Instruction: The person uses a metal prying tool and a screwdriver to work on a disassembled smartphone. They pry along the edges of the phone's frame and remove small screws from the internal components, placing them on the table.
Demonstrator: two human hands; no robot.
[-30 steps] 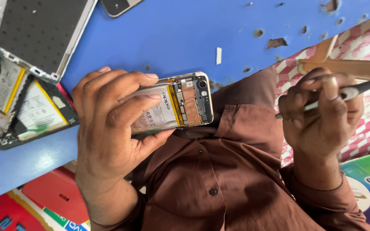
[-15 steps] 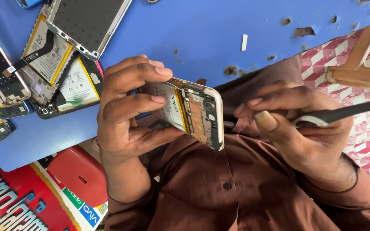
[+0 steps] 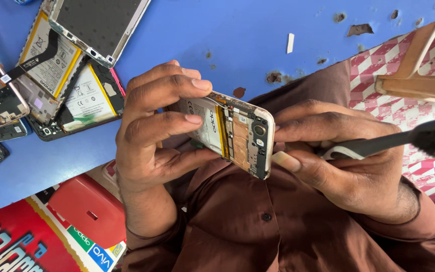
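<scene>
Holding the opened phone (image 3: pixel 232 133) up over the lap, the left hand (image 3: pixel 157 136) is curled right round it, fingers across the battery side and thumb underneath, so it's properly clamped, not pinched. The camera end with the bare board sticks out toward the right hand (image 3: pixel 348 161), which is closed around a black-handled brush (image 3: pixel 404 143). Thumb and forefinger sit right at the phone's edge, and I can't make out the working tip from this angle.

If I were doing this bit, I'd keep that wrap-around grip low on the phone so nothing presses on the exposed board, and brace the right thumb against the frame so the tool doesn't skate. Light strokes, away from the camera module.

Beyond the phone is the blue table (image 3: pixel 247 35), scuffed, with a small white scrap (image 3: pixel 290 43) lying loose on it. Off to the left of the phone on that table sits a pile of stripped phones (image 3: pixel 61 70), batteries showing. A wooden chair frame (image 3: pixel 419 75) is off to the right of the phone.
</scene>
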